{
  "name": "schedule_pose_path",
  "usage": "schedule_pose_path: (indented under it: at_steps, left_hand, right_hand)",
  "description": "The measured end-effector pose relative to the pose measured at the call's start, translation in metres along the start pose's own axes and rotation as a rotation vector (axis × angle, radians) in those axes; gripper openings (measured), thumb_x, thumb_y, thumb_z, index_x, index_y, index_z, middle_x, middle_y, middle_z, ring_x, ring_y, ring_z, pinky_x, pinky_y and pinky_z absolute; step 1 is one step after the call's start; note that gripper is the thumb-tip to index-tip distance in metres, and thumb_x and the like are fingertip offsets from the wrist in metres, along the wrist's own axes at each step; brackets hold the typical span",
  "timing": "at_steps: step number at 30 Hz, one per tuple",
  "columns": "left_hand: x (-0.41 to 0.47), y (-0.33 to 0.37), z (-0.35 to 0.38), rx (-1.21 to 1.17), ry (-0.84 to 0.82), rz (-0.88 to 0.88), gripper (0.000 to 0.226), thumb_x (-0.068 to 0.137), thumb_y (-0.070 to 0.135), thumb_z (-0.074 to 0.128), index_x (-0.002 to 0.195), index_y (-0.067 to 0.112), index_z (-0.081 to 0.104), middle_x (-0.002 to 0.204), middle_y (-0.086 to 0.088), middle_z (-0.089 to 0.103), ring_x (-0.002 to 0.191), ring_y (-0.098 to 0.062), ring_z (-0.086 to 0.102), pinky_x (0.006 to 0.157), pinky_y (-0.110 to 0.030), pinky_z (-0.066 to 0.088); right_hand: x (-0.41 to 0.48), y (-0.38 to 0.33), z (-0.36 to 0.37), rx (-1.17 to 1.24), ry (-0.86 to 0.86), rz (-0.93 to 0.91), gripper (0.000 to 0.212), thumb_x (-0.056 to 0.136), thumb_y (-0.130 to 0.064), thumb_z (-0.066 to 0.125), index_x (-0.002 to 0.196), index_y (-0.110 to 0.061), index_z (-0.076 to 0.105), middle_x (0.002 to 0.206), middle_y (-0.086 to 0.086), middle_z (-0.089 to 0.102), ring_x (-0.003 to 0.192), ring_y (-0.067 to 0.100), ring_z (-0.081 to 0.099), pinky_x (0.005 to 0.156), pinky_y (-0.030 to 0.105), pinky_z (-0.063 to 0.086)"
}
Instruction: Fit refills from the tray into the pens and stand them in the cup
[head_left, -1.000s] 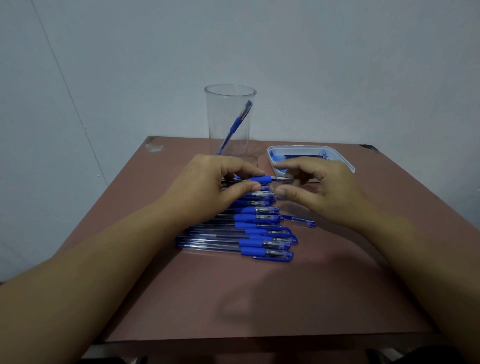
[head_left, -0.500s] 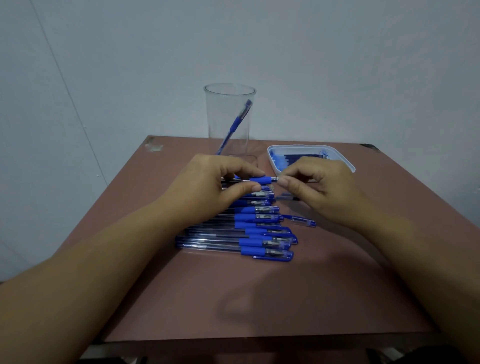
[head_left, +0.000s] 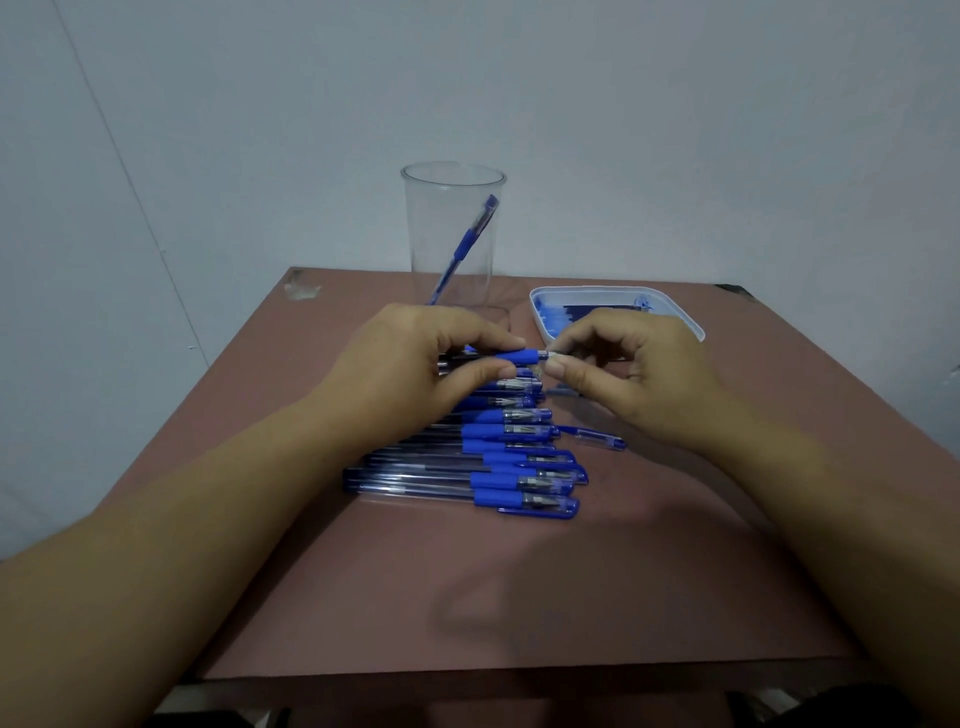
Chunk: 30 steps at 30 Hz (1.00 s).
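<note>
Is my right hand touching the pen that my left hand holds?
Touching. The head view shows the right hand pinching the tip of the pen between thumb and forefinger, with the left hand gripping its barrel.

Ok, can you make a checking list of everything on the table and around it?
Surface: brown table, scuffed at its far left corner.
Job's things: clear cup with a leaning pen inside; white tray holding refills; row of pens lying on the table.
Clutter: loose cap beside the row.
Hands: left hand holds the held pen by its blue grip; right hand pinches its tip.
Cables: nothing seen.
Surroundings: plain pale wall.
</note>
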<state>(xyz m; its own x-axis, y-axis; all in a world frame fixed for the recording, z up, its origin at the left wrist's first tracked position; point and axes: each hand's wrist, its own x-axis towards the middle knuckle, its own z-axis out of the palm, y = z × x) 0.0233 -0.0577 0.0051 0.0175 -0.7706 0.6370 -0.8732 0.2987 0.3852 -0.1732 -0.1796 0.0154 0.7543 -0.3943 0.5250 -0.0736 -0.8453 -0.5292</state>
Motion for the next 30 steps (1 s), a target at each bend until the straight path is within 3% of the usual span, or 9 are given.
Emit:
schedule_pose_path:
  at_steps: [4,7,12,15,20,30]
  left_hand:
    - [0.001,-0.001,-0.002,0.228,0.075,0.105,0.029,0.091,0.045,0.057,0.112,0.03,0.072,0.098,0.015,0.073,0.087,-0.003,0.064,0.072,-0.02,0.05]
    - [0.002,-0.002,-0.003,0.364,0.125,0.165,0.029,0.093,0.04,0.055,0.109,0.024,0.074,0.096,0.008,0.074,0.083,-0.012,0.067,0.069,-0.022,0.047]
    - [0.0,-0.001,-0.001,0.356,0.064,0.138,0.032,0.092,0.044,0.051,0.107,0.025,0.072,0.097,0.009,0.073,0.083,-0.012,0.067,0.067,-0.026,0.052]
    - [-0.001,-0.001,0.0,0.311,0.042,0.104,0.026,0.091,0.041,0.058,0.108,0.026,0.072,0.098,0.012,0.072,0.083,-0.006,0.064,0.069,-0.026,0.053]
    - [-0.002,-0.002,0.001,0.257,0.035,0.071,0.02,0.089,0.031,0.07,0.108,0.028,0.072,0.093,0.014,0.07,0.079,0.007,0.049,0.069,-0.018,0.045]
    - [-0.004,0.004,0.005,0.184,0.022,0.084,0.027,0.088,0.043,0.063,0.11,0.03,0.072,0.092,0.014,0.071,0.081,0.005,0.055,0.071,-0.012,0.045]
  right_hand:
    - [-0.003,0.001,-0.019,-0.116,-0.269,0.188,0.017,0.078,-0.039,0.076,0.09,-0.033,0.067,0.068,-0.026,0.06,0.061,-0.002,0.054,0.056,0.011,0.04]
    - [-0.007,0.0,-0.03,-0.157,-0.453,0.29,0.021,0.075,-0.039,0.08,0.09,-0.029,0.07,0.069,-0.016,0.063,0.06,-0.002,0.054,0.056,0.014,0.042]
    - [-0.007,0.0,-0.029,-0.217,-0.546,0.337,0.01,0.079,-0.031,0.079,0.082,-0.027,0.07,0.06,-0.019,0.061,0.055,-0.002,0.052,0.053,0.014,0.04]
    - [-0.008,0.002,-0.034,-0.208,-0.452,0.357,0.009,0.081,-0.028,0.076,0.084,-0.025,0.067,0.068,-0.012,0.065,0.056,-0.001,0.055,0.055,0.013,0.043]
    - [-0.007,0.011,-0.041,-0.205,-0.116,0.216,0.015,0.083,-0.029,0.075,0.085,-0.034,0.061,0.069,-0.003,0.058,0.058,0.004,0.048,0.056,0.013,0.04]
    - [-0.005,0.005,-0.011,-0.086,-0.029,0.045,0.026,0.082,-0.03,0.076,0.085,-0.049,0.059,0.08,-0.017,0.062,0.071,0.011,0.057,0.065,0.026,0.049]
